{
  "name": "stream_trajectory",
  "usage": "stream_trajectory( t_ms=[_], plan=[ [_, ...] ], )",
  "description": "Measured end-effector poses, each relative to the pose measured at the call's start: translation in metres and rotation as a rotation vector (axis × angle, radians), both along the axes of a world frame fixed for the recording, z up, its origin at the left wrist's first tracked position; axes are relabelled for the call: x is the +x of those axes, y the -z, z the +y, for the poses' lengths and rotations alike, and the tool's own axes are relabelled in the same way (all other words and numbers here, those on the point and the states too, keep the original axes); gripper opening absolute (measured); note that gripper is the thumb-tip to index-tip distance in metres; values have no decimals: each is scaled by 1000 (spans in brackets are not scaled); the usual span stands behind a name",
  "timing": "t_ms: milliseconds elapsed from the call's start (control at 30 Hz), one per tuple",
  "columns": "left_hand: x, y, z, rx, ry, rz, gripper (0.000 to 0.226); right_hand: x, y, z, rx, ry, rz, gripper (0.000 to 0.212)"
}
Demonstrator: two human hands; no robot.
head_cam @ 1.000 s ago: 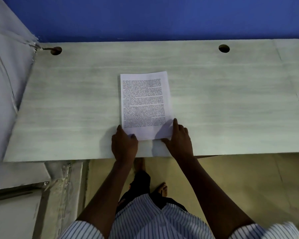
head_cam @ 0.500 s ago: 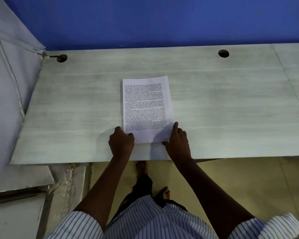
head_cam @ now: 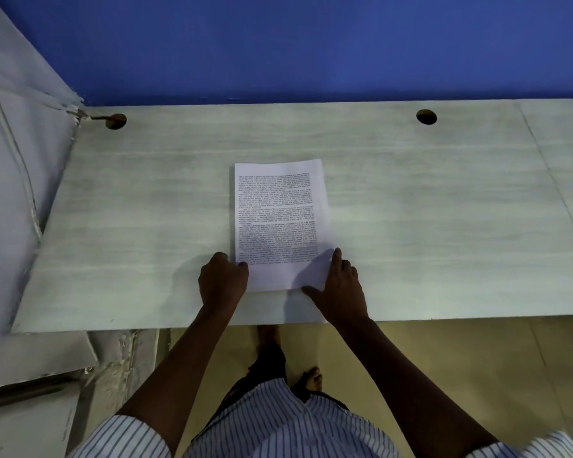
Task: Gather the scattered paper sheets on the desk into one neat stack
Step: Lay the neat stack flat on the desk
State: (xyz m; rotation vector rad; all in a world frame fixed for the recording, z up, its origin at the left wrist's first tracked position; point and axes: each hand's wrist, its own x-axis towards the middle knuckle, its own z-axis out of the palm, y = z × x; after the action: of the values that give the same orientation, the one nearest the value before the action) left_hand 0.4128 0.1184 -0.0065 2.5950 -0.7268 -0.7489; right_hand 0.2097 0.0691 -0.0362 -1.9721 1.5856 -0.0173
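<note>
Fingers of our left hand point(head_cam: 221, 280) stay curled against the near left corner of the paper stack point(head_cam: 278, 206); whether they pinch it we cannot tell. Our right hand point(head_cam: 340, 287) keeps straight fingers flat on the near right corner, thumb now spread along the near edge. The paper stack lies unmoved on the desk point(head_cam: 444, 242).

The paper stack point(head_cam: 278, 223) lay print-side up on the desk point(head_cam: 444, 226). At its near-left corner the left hand point(head_cam: 224, 280) sat curled, thumb on the page. The right hand point(head_cam: 341, 287) lay straight-fingered against its near-right corner.
</note>
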Motion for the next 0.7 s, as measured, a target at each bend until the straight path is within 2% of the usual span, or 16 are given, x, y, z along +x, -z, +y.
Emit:
stream_trajectory(
  t_ms=[67,233,367,533,700],
  plan=[
    [8,1,-14,-4,11,9,50,6,-6,-14,-18,49,28,112],
    [32,0,-75,-57,59,18,53,42,-13,-84,-18,121,-8,88],
    [58,-4,-133,-102,32,10,50,76,-19,-149,13,123,-5,80],
    [66,1,-169,-46,20,6,41,104,-14,-172,2,154,72,65],
    [71,8,-171,-2,33,-19,48,113,-7,-174,-12,140,138,73]
  ],
)
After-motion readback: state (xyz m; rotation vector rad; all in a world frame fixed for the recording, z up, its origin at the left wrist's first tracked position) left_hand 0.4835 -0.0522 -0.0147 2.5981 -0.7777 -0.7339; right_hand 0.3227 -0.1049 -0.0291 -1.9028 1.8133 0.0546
